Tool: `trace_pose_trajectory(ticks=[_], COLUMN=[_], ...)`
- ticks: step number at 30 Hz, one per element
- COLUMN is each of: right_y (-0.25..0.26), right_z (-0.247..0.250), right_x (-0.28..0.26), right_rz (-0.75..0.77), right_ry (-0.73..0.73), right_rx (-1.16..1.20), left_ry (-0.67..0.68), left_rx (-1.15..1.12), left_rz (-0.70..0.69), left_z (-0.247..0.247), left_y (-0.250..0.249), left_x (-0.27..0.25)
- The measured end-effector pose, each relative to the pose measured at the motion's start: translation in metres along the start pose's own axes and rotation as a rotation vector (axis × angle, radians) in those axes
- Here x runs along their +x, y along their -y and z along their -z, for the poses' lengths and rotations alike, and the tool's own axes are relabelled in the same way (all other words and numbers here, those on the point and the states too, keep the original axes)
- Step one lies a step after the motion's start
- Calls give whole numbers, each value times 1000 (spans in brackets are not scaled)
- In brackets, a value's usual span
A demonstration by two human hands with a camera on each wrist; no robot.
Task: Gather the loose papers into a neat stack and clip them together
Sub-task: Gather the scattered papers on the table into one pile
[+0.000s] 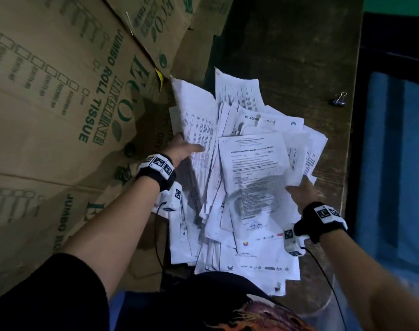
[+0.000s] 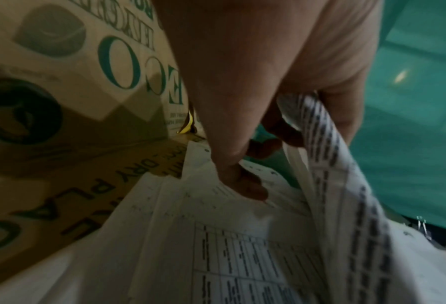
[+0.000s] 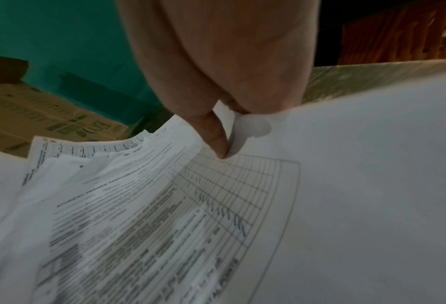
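A loose, fanned pile of printed papers (image 1: 251, 163) lies on a dark wooden table (image 1: 287, 56). My left hand (image 1: 187, 149) grips the pile's left side. Its thumb (image 2: 242, 185) presses on a sheet while the fingers curl behind a lifted sheet (image 2: 325, 156). My right hand (image 1: 299, 191) holds the pile's right edge. Its thumb (image 3: 216, 142) lies on a gridded form (image 3: 229, 195), and a sheet curls up round the hidden fingers. A black binder clip (image 1: 340, 99) sits apart near the table's right edge, also seen small as the clip (image 2: 423, 226) in the left wrist view.
Large cardboard tissue boxes (image 1: 60, 91) stand against the table on the left, touching the pile's left sheets. A blue surface (image 1: 394, 151) lies beyond the table's right edge. Bare tabletop shows behind the pile.
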State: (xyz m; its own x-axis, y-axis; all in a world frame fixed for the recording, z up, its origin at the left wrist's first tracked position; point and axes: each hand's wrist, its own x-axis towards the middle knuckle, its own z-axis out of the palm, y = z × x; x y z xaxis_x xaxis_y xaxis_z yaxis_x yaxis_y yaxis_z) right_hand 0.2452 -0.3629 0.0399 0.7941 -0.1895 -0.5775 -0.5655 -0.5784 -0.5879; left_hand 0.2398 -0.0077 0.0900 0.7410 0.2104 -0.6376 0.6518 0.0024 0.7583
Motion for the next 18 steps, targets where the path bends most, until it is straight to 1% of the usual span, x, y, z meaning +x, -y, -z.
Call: trace_pose_trajectory(ticks=[1,4,5,6,8,9,10,11,13,15,17,18], right_y=[-1,-1,-1,0,0,0,0,-1,-1,3,10,17], right_z=[0,1,1,2,2,2,2,2,3,6,10,13], right_x=[0,-1,-1,-2,-2,-2,-2,-1,-1,-3,-10,-18], right_rz=[-1,-12,-15,-16,-14,-12,-8,-2,-3,-27,-48,-48], right_ry=[0,10,12,12,15,18,19,16,25,66,108,76], right_rx=[13,31,41,43,31,25,27,32,27,-39,-220,-353], left_ry=[23,297,359,373,306,256,215,166,60,-72,-150,-159], left_rx=[-75,-259,-283,-282,-146,-7,108,136,57,-4,-29,-39], left_rz=[-22,-38,-22,1,88,131,133,115,36,-32,-75,-106], left_z=[1,4,4,3,-3,-7,-10,-13,-16,-18,-21,-24], left_y=[-3,-7,-5,-1,-2,0,1,4,7,7,1,-4], left_x=[-6,-32,-38,-41,-53,-55,-59,-59,-60,-63,-67,-71])
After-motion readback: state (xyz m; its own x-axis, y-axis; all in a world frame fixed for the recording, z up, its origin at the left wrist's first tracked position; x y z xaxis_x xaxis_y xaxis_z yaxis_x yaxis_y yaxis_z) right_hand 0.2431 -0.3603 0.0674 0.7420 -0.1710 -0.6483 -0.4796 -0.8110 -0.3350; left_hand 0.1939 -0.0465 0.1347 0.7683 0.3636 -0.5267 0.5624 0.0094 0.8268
